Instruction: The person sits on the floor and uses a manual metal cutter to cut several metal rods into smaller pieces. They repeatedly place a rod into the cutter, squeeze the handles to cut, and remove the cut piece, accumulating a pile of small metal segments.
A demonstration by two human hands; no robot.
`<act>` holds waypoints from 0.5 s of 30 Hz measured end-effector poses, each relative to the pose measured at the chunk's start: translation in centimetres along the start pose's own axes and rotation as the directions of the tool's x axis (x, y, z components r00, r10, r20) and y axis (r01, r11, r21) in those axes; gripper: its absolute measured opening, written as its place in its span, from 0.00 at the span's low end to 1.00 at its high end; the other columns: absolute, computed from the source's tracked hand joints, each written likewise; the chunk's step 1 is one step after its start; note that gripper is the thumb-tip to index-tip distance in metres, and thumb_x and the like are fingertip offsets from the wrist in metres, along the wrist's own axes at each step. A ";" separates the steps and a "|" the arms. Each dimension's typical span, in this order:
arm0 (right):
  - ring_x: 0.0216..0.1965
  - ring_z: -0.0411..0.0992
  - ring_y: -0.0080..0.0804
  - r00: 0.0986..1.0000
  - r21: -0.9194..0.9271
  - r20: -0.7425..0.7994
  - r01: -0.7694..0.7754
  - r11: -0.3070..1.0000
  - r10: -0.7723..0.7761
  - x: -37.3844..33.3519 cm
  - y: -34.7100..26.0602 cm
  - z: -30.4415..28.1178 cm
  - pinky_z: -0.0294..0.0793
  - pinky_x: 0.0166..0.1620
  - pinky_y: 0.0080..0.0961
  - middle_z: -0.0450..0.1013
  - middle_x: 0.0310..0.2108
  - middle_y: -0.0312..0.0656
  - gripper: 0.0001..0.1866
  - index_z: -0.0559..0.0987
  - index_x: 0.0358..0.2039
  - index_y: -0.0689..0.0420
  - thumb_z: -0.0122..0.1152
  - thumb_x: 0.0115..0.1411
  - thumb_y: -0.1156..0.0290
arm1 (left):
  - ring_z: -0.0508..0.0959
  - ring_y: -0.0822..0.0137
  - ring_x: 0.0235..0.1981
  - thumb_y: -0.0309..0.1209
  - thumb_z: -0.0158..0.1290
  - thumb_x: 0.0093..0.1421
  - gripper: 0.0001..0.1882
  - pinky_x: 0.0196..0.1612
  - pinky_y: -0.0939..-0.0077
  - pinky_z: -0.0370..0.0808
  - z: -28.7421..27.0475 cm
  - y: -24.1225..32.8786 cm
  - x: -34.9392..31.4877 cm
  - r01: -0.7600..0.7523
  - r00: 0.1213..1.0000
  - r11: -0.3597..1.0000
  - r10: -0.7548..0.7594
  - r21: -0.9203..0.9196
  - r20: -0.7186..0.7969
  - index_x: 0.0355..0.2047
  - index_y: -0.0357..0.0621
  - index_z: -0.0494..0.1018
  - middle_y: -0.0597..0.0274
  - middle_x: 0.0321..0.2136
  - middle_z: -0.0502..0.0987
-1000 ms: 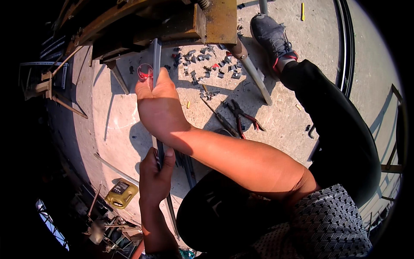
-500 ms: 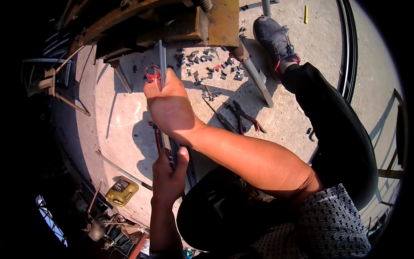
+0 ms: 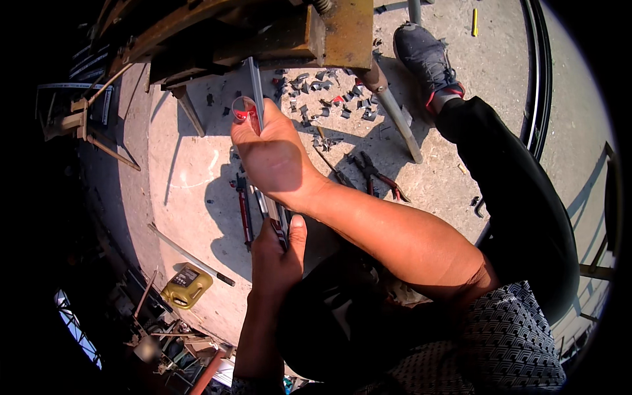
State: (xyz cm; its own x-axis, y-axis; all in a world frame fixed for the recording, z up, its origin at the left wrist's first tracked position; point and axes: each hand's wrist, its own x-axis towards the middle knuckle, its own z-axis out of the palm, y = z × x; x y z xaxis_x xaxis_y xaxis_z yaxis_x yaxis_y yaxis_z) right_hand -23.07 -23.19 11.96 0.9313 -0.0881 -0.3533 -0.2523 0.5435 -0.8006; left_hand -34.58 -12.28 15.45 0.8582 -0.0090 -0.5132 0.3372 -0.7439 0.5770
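Note:
A long, narrow grey metal bar (image 3: 255,82) runs from the edge of the bench down toward me. My right hand (image 3: 271,155) is closed round it, close below the bench. A small red piece with a clear ring (image 3: 244,108) shows at that hand's thumb; what it is I cannot tell. Nearer me, my left hand (image 3: 276,258) grips the lower end of the bar, thumb along its right side. White, red and dark markings show just above the left fingers. The bar's stretch under my right wrist is partly hidden.
The rusty metal bench (image 3: 345,39) stands ahead on pipe legs. Dark cut scraps (image 3: 320,85), red-handled pliers (image 3: 375,176) and a slim red tool (image 3: 245,212) lie on the concrete. A yellowish jug (image 3: 187,286) and a rod (image 3: 191,255) are at left. My shoe (image 3: 424,58) is at right.
My left hand and the lower end of the bar have moved a little to the right, uncovering more of the red tool on the floor. The view has shifted slightly. Both grips stay closed.

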 end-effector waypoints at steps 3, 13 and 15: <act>0.31 0.62 0.16 0.999 0.015 0.019 0.026 1.000 -0.027 0.1 0.3 -0.2 0.67 0.34 0.22 0.67 0.28 0.31 0.09 0.71 0.40 0.58 0.54 0.73 0.66 | 0.82 0.48 0.30 0.41 0.56 0.70 0.20 0.36 0.57 0.76 0.3 -0.3 0.1 -0.017 1.000 1.000 0.018 0.007 -0.019 0.39 0.30 0.72 0.40 0.28 0.80; 0.30 0.63 0.17 0.994 -0.017 0.063 0.089 0.996 -0.088 0.4 0.8 -1.0 0.68 0.32 0.22 0.67 0.28 0.30 0.07 0.71 0.41 0.56 0.55 0.73 0.67 | 0.68 0.81 0.22 0.35 0.51 0.73 0.32 0.25 0.80 0.65 1.6 -2.4 0.4 -0.094 0.996 0.995 0.094 0.018 0.003 0.70 0.32 0.55 0.71 0.23 0.71; 0.28 0.63 0.16 0.994 0.051 0.106 0.008 0.999 -0.013 0.4 0.6 -1.3 0.67 0.30 0.21 0.67 0.28 0.30 0.06 0.71 0.41 0.55 0.55 0.73 0.67 | 0.69 0.80 0.25 0.35 0.51 0.73 0.32 0.29 0.80 0.67 1.7 -1.7 0.3 -0.110 0.994 0.994 0.110 0.014 -0.013 0.70 0.31 0.55 0.70 0.25 0.72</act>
State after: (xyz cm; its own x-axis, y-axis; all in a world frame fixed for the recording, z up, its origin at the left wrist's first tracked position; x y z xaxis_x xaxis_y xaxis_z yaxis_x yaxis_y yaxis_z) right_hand -23.18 -24.00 10.75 0.9572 -0.0061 -0.2895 -0.2316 0.5843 -0.7778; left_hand -35.58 -12.17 13.27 0.8951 -0.0825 -0.4382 0.2352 -0.7476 0.6211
